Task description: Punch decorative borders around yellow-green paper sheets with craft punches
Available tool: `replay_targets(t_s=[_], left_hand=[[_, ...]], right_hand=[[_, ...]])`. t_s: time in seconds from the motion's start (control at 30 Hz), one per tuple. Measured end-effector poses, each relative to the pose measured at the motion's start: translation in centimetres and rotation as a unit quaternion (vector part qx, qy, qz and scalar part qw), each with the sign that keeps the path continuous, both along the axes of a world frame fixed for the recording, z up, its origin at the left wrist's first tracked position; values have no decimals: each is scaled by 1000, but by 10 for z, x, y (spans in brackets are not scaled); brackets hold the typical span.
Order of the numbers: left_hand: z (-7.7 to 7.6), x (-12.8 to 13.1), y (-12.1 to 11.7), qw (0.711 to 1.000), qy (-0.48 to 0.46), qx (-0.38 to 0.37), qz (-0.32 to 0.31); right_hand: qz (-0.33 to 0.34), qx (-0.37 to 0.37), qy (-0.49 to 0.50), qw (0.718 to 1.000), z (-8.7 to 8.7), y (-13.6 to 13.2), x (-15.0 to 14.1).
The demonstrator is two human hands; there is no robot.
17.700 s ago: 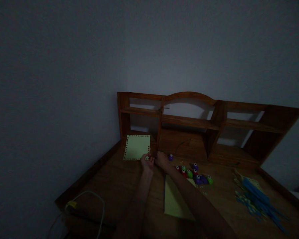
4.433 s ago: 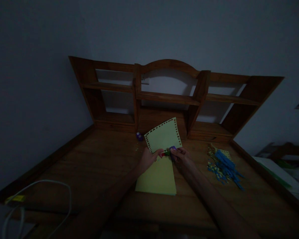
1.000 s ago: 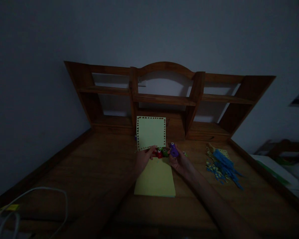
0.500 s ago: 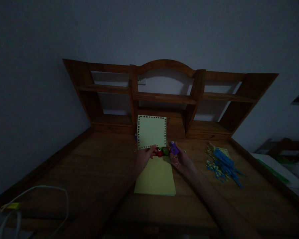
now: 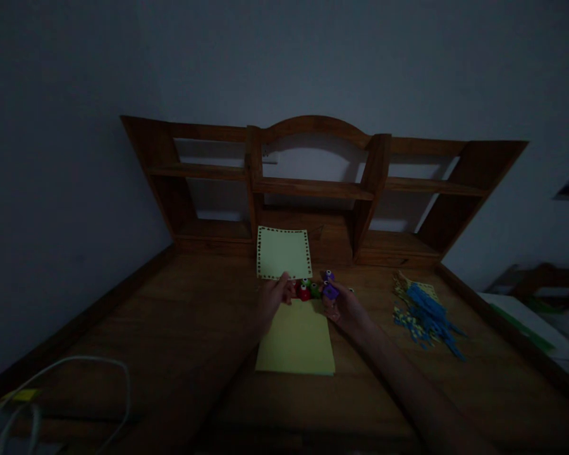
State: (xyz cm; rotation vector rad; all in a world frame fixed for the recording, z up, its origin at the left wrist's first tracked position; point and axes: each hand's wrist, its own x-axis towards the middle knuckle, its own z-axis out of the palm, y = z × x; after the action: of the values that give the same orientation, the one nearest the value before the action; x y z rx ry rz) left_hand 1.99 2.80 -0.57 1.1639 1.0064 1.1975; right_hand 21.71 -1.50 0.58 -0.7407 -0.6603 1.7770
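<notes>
My left hand [image 5: 275, 298] pinches the bottom edge of a pale yellow square paper [image 5: 283, 254] between thumb and fingers. Small dark holes run along the paper's edges, and it is held up, tilted. My right hand [image 5: 345, 308] is closed round a small purple craft punch [image 5: 330, 291], to the right of the paper and apart from it. Another purple punch [image 5: 329, 275] shows just behind it. Between my hands stand a red punch [image 5: 305, 292] and a green punch [image 5: 315, 291], with round eye-like tops. A stack of yellow paper [image 5: 294, 341] lies in front of them.
Blue shredded strips [image 5: 429, 311] and yellow paper bits [image 5: 410, 323] lie in a pile on the right. A wooden shelf unit [image 5: 313, 186] stands along the back of the wooden desk [image 5: 171, 335]. A white cable [image 5: 92, 358] loops at the front left.
The punched paper has moved slightly left and tips further back, drawn away from the purple punch. My right hand has lowered and turned the punch a little.
</notes>
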Motion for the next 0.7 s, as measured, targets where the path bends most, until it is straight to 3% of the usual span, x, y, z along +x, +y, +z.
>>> replay_targets(t_s=[0.27,0.4,0.57,0.7], left_hand=[[10,7,-14,990,110,89,-16],[12,9,-16,989,114,85,-32],[5,13,-18,985,112,83,-100],[3,13,-20,983,136,84,-95]], right_hand=[[-23,56,-23,998,-4,3,1],[-104,81,-101,986,1,-1,-1],[-201,131,-198,950,-3,-3,-4],[-239,139,-243,930,-10,0,-5]])
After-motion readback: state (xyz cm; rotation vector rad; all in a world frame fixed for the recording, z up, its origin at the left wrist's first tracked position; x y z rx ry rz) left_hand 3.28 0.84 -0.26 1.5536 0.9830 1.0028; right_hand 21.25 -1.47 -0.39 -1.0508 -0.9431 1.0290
